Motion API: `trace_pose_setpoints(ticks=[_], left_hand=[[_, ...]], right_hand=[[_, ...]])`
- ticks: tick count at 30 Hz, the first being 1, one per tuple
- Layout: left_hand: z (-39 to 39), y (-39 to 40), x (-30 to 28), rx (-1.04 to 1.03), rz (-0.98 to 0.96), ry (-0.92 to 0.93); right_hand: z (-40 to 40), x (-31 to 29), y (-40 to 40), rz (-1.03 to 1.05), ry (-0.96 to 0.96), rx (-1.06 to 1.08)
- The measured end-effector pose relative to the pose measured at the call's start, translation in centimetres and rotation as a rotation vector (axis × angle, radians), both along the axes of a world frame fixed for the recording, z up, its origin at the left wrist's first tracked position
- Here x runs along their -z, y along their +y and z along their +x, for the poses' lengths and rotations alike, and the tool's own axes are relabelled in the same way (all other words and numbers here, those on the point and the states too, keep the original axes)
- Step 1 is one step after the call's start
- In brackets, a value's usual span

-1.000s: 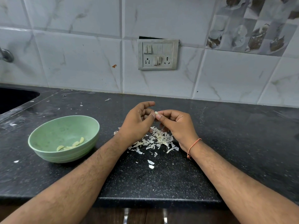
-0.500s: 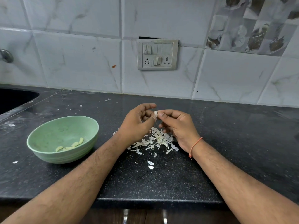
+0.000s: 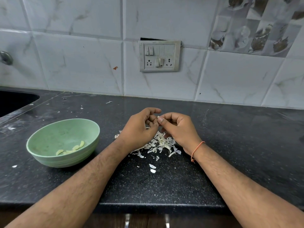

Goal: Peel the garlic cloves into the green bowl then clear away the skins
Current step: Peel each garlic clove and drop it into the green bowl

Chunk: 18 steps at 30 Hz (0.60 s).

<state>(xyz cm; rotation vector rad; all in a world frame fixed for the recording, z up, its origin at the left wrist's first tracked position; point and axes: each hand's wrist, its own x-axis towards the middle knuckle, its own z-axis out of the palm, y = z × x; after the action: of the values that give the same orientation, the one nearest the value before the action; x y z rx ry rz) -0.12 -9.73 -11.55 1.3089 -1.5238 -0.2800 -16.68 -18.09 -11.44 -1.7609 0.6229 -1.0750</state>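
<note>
Looking down from the head cam, both bare hands meet just above the middle of a black speckled countertop (image 3: 246, 145). The left hand (image 3: 139, 129) has its fingers curled in, and the right hand (image 3: 177, 127) is curled too, thumb tip pressed forward. Between the fingertips of the two sits a tiny pale bit, the garlic clove (image 3: 158, 117), pinched from both sides. It's so small and mostly covered that you can't tell how much skin is on it. An orange thread band (image 3: 196, 150) wraps the right wrist.

Right under the hands is the pile of skins (image 3: 162, 143), white papery shreds heaped on the counter, with a couple of loose flakes (image 3: 152, 168) lying at about 6 o'clock from the pile, a bit apart from it.

The green bowl (image 3: 49, 140) stands upright at roughly 9 o'clock from the hands, well apart from the pile. A few peeled cloves (image 3: 72, 149) lie on its bottom toward the near side.

At 12 o'clock from the hands, up on the marbled wall tiles, there's a switch and socket plate (image 3: 159, 56). A dark sink (image 3: 14, 101) cuts in at the far left edge, around 10 o'clock from the bowl, and more tiny skin bits are scattered on the counter between the sink and the hands.
</note>
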Motion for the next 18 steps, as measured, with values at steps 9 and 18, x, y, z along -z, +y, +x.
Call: trace_pose_setpoints(ticks=[9, 18], left_hand=[[0.18, 0.23, -0.51, -0.063, 0.072, 0.117], [0.34, -0.08, -0.65, -0.002, 0.169, 0.519]], right_hand=[[-0.11, -0.01, -0.56, 0.147, -0.112, 0.009], [0.26, 0.74, -0.95, -0.095, 0.031, 0.066]])
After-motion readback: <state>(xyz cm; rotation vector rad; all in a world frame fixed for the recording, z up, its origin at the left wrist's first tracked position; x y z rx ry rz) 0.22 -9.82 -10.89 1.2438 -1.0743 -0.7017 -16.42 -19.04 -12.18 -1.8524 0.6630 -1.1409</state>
